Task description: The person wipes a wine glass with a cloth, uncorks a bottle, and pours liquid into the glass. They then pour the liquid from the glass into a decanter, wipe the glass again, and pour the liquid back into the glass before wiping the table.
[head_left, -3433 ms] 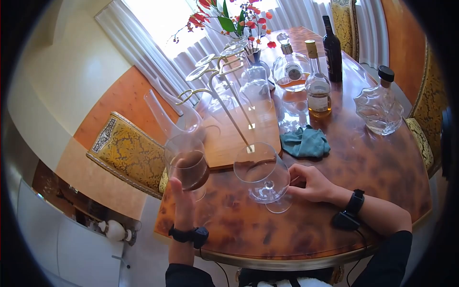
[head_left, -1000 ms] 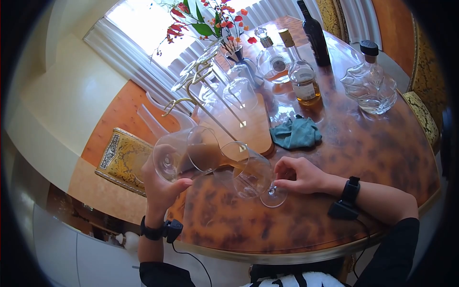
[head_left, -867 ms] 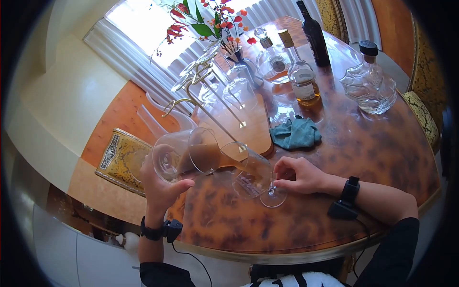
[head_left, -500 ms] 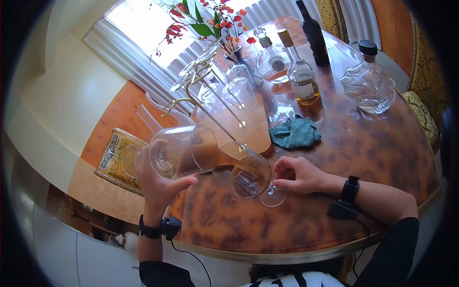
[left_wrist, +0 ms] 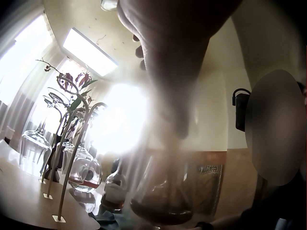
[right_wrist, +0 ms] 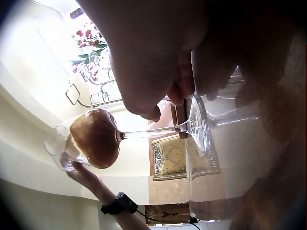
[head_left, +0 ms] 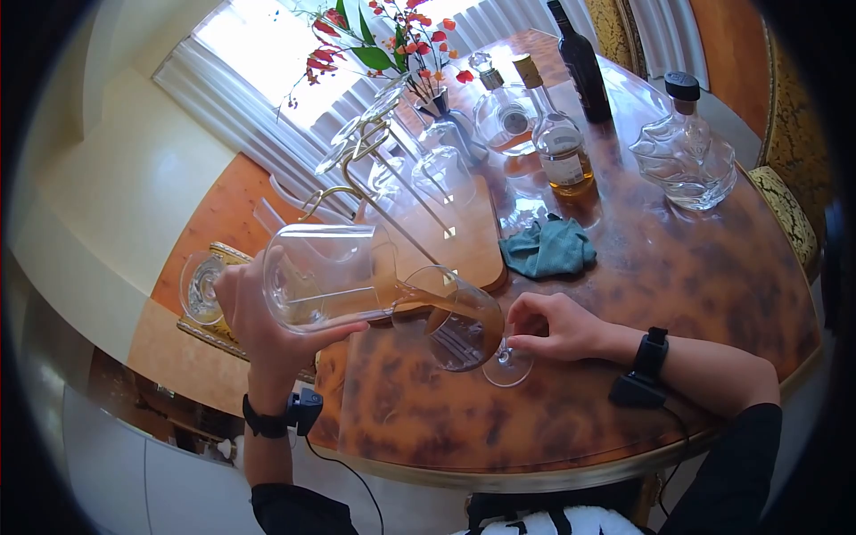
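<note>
My left hand grips a large clear wine glass, tipped on its side with its foot to the left and its rim to the right. Brown liquid runs from it into a second wine glass, whose bowl holds a good amount of brown liquid. That second glass stands on the table, as the right wrist view shows with its stem. My right hand pinches it low down by the stem and foot. In the left wrist view, the second glass appears below the blurred left hand.
Behind the glasses stands a wooden board with a brass glass rack. A teal cloth lies to its right. Farther back are an amber bottle, a dark bottle, a leaf-shaped decanter and a flower vase.
The left-hand glass has gone from upright to lying nearly level, its foot swinging left and up. Brown liquid has moved out of it into the second glass. My right hand stays at the second glass.
</note>
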Demonstrator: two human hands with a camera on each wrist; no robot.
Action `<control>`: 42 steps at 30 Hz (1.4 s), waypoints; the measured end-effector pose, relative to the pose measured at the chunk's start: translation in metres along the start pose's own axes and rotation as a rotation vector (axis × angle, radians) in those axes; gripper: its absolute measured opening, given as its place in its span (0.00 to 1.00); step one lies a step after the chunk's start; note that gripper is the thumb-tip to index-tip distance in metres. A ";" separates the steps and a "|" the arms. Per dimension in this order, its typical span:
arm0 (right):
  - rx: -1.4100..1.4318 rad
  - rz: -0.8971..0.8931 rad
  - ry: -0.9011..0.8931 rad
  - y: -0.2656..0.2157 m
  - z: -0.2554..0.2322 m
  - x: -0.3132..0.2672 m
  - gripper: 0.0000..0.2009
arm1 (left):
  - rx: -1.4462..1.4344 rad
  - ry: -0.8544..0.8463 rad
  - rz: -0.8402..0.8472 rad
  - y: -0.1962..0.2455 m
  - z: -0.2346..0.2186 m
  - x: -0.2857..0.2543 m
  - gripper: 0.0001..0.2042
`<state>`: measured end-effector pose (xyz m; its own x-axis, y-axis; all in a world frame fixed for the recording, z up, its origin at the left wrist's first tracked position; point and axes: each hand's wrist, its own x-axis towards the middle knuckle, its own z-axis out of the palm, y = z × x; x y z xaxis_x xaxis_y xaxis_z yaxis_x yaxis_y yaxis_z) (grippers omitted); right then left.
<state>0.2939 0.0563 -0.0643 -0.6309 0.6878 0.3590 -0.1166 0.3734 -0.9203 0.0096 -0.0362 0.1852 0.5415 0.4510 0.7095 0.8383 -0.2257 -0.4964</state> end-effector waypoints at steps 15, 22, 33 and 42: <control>-0.019 0.000 -0.005 -0.003 -0.001 0.000 0.17 | 0.316 0.081 0.450 -0.003 -0.013 0.046 0.42; -0.011 0.015 -0.020 -0.008 -0.002 -0.001 0.16 | 0.353 0.161 0.455 -0.011 -0.012 0.042 0.38; -0.005 0.012 -0.018 -0.006 -0.002 -0.001 0.17 | 0.329 0.172 0.412 -0.013 -0.006 0.032 0.39; 0.012 0.003 -0.024 -0.002 0.000 -0.001 0.17 | 0.201 0.273 0.274 -0.018 0.000 0.021 0.45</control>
<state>0.2948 0.0554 -0.0628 -0.6494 0.6739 0.3525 -0.1239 0.3636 -0.9233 0.0062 -0.0224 0.2086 0.7620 0.1469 0.6307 0.6466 -0.1207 -0.7532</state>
